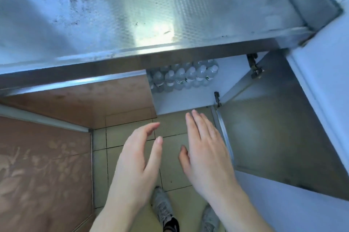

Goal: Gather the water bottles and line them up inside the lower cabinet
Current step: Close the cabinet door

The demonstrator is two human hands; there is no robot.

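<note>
Several clear water bottles [182, 77] with white caps and green-marked labels stand in rows on the white floor of the lower cabinet [181, 101], partly hidden under the counter's edge. My left hand [138, 163] and my right hand [204, 148] hover side by side over the tiled floor in front of the cabinet opening. Both have straight, relaxed fingers and hold nothing. Neither hand touches the bottles.
A steel countertop [132, 14] overhangs the cabinet. The cabinet's right door [273, 137] stands swung open, with hinges at its inner edge. A brown closed door [81, 103] is to the left, and a patterned brown panel [43, 165] nearer. My shoes [162, 207] stand on beige tiles.
</note>
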